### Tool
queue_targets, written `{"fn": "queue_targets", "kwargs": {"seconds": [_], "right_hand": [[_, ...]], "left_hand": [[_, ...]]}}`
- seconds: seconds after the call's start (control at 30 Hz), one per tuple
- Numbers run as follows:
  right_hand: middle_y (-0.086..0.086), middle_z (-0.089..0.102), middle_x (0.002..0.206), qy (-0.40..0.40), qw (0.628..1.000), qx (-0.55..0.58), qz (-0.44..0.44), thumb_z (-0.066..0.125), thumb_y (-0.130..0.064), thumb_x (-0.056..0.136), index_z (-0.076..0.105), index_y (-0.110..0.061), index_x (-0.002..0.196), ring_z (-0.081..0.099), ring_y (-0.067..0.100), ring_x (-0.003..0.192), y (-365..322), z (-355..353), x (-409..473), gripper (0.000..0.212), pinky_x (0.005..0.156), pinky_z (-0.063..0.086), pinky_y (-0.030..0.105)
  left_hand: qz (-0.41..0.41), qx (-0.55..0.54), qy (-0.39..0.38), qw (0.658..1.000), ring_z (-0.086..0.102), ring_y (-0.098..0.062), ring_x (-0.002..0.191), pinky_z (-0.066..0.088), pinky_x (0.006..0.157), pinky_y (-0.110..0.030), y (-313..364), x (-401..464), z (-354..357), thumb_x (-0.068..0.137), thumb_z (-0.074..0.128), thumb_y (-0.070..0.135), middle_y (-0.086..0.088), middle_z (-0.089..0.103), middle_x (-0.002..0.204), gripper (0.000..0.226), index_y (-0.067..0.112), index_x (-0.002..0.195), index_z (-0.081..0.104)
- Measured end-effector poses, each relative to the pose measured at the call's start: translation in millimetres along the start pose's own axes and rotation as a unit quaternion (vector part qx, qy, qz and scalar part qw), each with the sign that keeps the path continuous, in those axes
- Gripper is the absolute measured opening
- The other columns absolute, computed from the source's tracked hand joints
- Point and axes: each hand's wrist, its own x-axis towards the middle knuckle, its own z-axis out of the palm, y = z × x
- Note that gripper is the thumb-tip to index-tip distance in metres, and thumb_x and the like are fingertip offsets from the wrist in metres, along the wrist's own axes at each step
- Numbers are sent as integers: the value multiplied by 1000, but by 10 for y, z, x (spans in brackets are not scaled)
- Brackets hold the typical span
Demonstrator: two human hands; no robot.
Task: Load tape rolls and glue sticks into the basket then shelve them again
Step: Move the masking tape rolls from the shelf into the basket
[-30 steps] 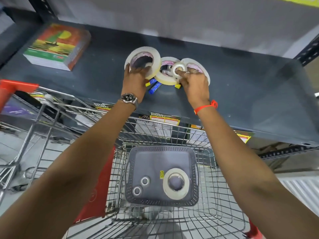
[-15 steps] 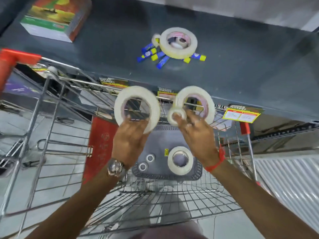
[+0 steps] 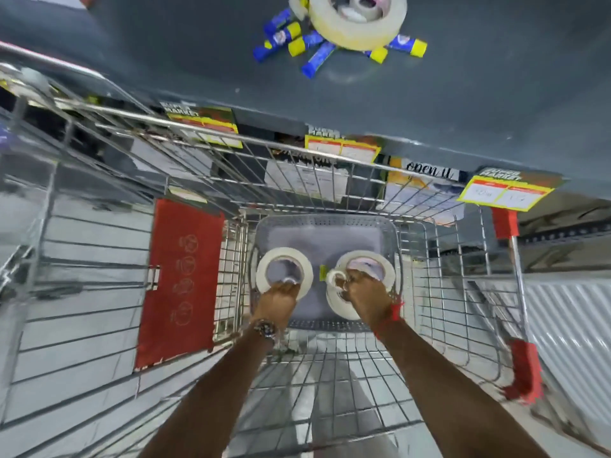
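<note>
Down inside the grey basket [image 3: 325, 223], my left hand [image 3: 277, 300] grips a large white tape roll [image 3: 263, 271]. My right hand [image 3: 365, 297] holds another large tape roll [image 3: 385, 267] together with a small roll [image 3: 334, 277]. Beneath the right hand lies one more white roll [image 3: 342, 309] on the basket floor. Up on the dark shelf [image 3: 463, 87] remain a big tape roll [image 3: 357, 28] with small rolls in its core and several blue-and-yellow glue sticks [image 3: 291, 39] fanned under it.
The basket sits in a wire shopping cart [image 3: 297, 153] with a red flap [image 3: 180, 279] and red handle ends [image 3: 525, 368]. Yellow price tags [image 3: 506, 193] hang along the shelf edge. White slatted panel at the right.
Both hands have come down from the shelf into the basket with the tape rolls they picked up. The view has tilted down, so the shelf items now lie at the top edge.
</note>
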Motion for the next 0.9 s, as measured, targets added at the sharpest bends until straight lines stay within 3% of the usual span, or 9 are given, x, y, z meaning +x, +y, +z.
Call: {"fn": "queue_targets", "kwargs": {"seconds": [0.1, 0.23, 0.3, 0.37, 0.47, 0.6, 0.67, 0.77, 0.9], "right_hand": [[19, 42, 141, -39, 998, -30, 25, 33, -23, 101, 35, -2, 138, 39, 32, 130, -1, 264, 57, 43, 105, 37, 42], [11, 33, 148, -52, 997, -64, 14, 35, -17, 99, 32, -18, 142, 36, 32, 132, -59, 262, 49, 43, 109, 29, 46], [8, 31, 150, -40, 998, -55, 6, 35, -19, 99, 33, -24, 142, 38, 30, 131, -69, 180, -4, 44, 108, 30, 46], [7, 32, 150, -26, 999, -35, 15, 39, -18, 97, 38, -27, 139, 40, 27, 131, -55, 73, -52, 43, 107, 34, 46], [11, 36, 149, 28, 1000, 2, -3, 43, -8, 92, 51, -18, 130, 46, 28, 127, -78, -146, -98, 40, 100, 43, 41], [19, 63, 121, 243, 963, 89, -79, 68, 5, 69, 68, -7, 107, 66, 32, 102, -228, -633, -126, 40, 67, 61, 40], [13, 66, 118, 336, 932, 97, -97, 72, 1, 69, 67, -12, 110, 67, 26, 99, -327, -955, -127, 43, 70, 60, 34], [7, 63, 123, 469, 866, 139, -108, 50, -12, 86, 63, -13, 115, 54, 13, 110, -436, -1595, -90, 31, 92, 49, 28], [13, 66, 112, 564, 805, 170, -66, 47, -3, 80, 62, -7, 113, 48, 19, 103, -454, -2584, 57, 36, 89, 41, 27]], "left_hand": [[10, -1, -37, 999, 67, -26, 96, 55, 76, -28, 24, 111, 213, 67, 71, 6, -16, 69, 105, 52, 3, 118, 60], [21, -47, -83, 995, 70, -32, 61, 55, 40, -32, -87, 268, 698, 46, 72, 4, -21, 71, 85, 72, 9, 117, 56], [17, -34, -59, 998, 71, -31, 74, 58, 55, -30, -7, 168, 463, 35, 87, 6, -20, 71, 93, 79, 5, 111, 64], [-8, -84, -80, 993, 58, -30, 112, 47, 93, -29, 53, 87, 208, 64, 79, 9, -18, 58, 125, 71, 6, 129, 51], [16, -70, 1, 997, 33, -24, 134, 25, 112, -30, 37, 89, 79, 90, 53, 14, -8, 37, 146, 54, 12, 141, 34], [127, -78, 147, 978, 63, -28, 106, 56, 83, -41, 51, 126, -438, 79, 49, 19, -12, 65, 116, 40, 9, 115, 61], [168, -55, 223, 959, 59, -27, 110, 51, 90, -40, 87, 154, -776, 79, 41, 22, -12, 65, 117, 43, 11, 117, 56], [204, -25, 381, 901, 47, -24, 118, 29, 104, -43, 116, 258, -1440, 81, 45, 17, -12, 63, 121, 39, 14, 120, 48], [106, -35, 497, 861, 48, -26, 123, 22, 109, -46, 85, 509, -2393, 83, 47, 17, -12, 58, 128, 38, 12, 119, 57]]}}
